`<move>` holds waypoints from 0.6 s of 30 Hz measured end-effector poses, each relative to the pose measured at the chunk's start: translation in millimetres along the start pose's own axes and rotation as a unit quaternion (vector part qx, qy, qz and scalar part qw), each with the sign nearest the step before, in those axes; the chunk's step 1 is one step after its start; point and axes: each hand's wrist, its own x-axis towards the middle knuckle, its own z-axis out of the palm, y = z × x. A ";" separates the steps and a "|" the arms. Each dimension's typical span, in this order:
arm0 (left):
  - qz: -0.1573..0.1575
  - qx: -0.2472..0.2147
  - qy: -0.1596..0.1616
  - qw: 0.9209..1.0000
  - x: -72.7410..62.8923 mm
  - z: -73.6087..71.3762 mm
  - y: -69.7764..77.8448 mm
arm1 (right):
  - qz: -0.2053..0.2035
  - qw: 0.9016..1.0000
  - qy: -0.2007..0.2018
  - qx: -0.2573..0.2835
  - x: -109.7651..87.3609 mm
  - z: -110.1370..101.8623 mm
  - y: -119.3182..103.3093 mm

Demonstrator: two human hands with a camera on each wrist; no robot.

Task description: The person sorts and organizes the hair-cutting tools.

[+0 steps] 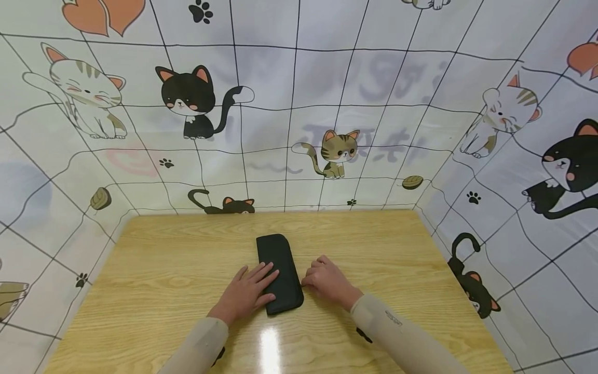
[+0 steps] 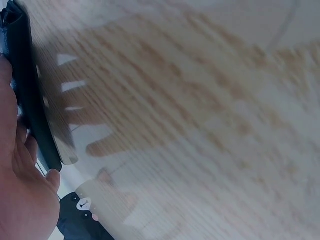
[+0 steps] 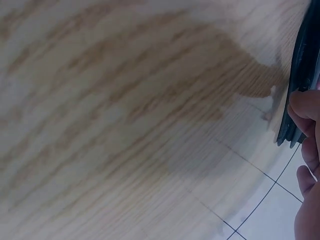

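Note:
A flat black case (image 1: 282, 259) with rounded corners on its right side lies lengthwise on the wooden table. My left hand (image 1: 246, 292) rests on its left part, fingers spread and nearly straight. On the other side, my right hand (image 1: 329, 280) is at the case's right edge, its fingers curled and thumb against them. In the right wrist view, the right fingertips (image 3: 302, 107) pinch at the edge of the case (image 3: 300, 65), where two thin lips show. What exactly sits between them is hidden. The left wrist view shows the case (image 2: 31, 95) side-on beside the left hand (image 2: 25, 185).
The wooden table (image 1: 187, 249) has a glossy surface with a bright light reflection near its front. White fabric walls (image 1: 271, 130) with cat drawings and grid lines enclose it at the back and both sides. Light beige sleeves (image 1: 397, 332) cover both forearms.

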 end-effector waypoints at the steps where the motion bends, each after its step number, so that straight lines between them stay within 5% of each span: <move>1: -0.001 0.000 -0.002 1.000 0.0 0.0 0.1 | -0.001 1.000 -0.002 0.000 -1.1 -0.4 -0.8; 18: -0.015 0.010 -0.023 1.000 -0.2 1.5 -0.4 | -0.032 0.999 0.007 0.012 -14.8 -2.8 -14.4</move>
